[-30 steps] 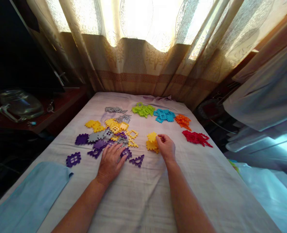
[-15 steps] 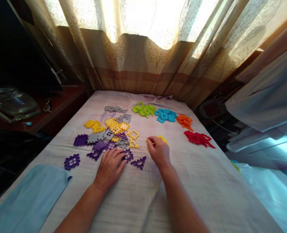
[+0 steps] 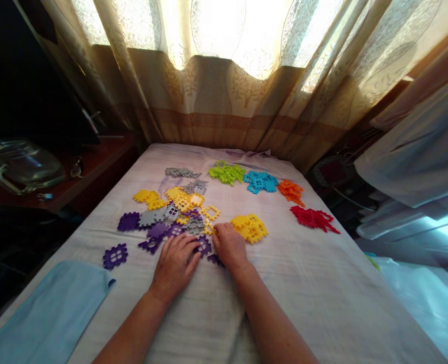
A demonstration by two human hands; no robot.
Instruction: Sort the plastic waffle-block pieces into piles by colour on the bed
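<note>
Yellow triangle [image 3: 208, 226]: at the right edge of the mixed pile [image 3: 172, 211], by the right hand [image 3: 230, 246]; those fingers are narrow, grip cannot be told. Left hand [image 3: 175, 263]: fingers loosely spread beside a purple square [image 3: 204, 245], apparently for support. Yellow stack [image 3: 251, 228]: lies apart, seemingly keeping its colour separate.

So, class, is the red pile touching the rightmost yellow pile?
Apart: the head view shows the sheet between the red pile and the rightmost yellow pile.

We think this is a home: we see long curtains [image 3: 212, 91] at twelve o'clock, a glass jug [image 3: 30, 164] at nine, hanging cloth [image 3: 416, 136] at three.
</note>
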